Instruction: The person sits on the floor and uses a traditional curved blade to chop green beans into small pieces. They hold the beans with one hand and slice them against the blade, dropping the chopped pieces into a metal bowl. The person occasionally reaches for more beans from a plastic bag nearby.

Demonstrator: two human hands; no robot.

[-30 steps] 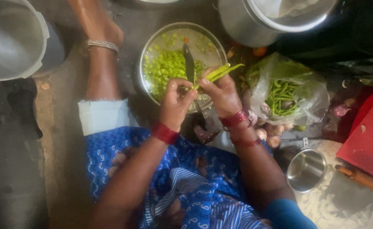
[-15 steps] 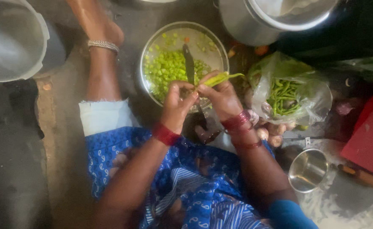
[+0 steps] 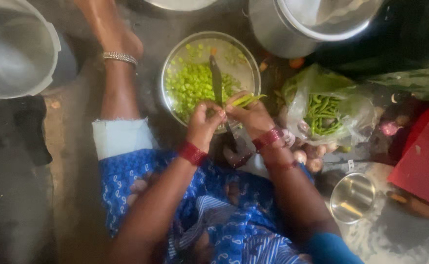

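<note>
The left hand (image 3: 205, 117) and right hand (image 3: 251, 115) both pinched the long green beans (image 3: 246, 100) — now nearer the upright dark blade (image 3: 216, 78). The beans sat over the round steel bowl (image 3: 243, 54) of green bits — ready for cutting.

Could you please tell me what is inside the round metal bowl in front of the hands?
The metal bowl holds chopped green pieces. An upright blade crosses it; the hands cover its near rim.

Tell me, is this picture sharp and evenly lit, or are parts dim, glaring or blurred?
Head view: dim and soft overall. The chopped green pieces in the steel bowl are brightest. The left hand and right hand with the green beans look slightly smeared. Pale glare on the big pot lid; the floor at the left edge sinks into shadow.
</note>
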